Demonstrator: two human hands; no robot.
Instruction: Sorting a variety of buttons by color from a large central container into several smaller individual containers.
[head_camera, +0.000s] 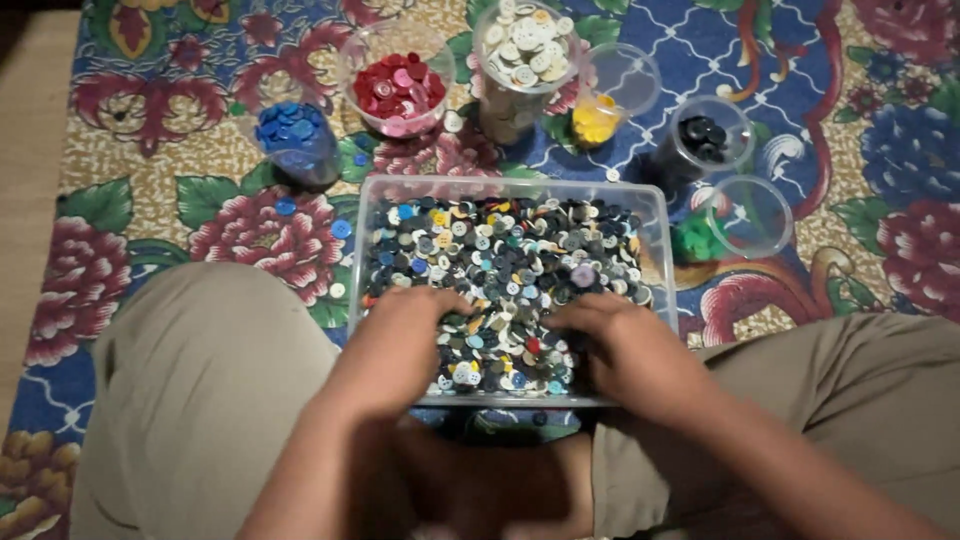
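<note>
- Right in the middle, a clear plastic box (655, 215) lies on the floral cloth (150, 190), between the knees of the seated person, and it is full of mixed buttons (510, 260) in many colours.
- Both hands are inside the near part of this box and rest on the button heap.
- The left hand (395, 345) lies palm down, with its fingers (445, 300) curled loosely into the buttons; it is not possible to tell if they hold any button.
- The right hand (615, 345) is also palm down, its fingers (565, 315) bent and pressed on the pile close to those of the other hand; what they grip, if anything, cannot be seen.
- Beyond the box, clear cups stand in an arc on the cloth: a cup of blue buttons (293, 130), a cup of red buttons (398, 88), a tall cup of white buttons (525, 50), a cup of yellow buttons (597, 118), a cup of black buttons (703, 138) and a cup with green buttons (700, 240) tilted beside the far right corner of the box.
- Some loose blue buttons (340, 229) lie on the cloth just left of the box.
- Beige trousers (190, 390) cover both legs on each side.
</note>
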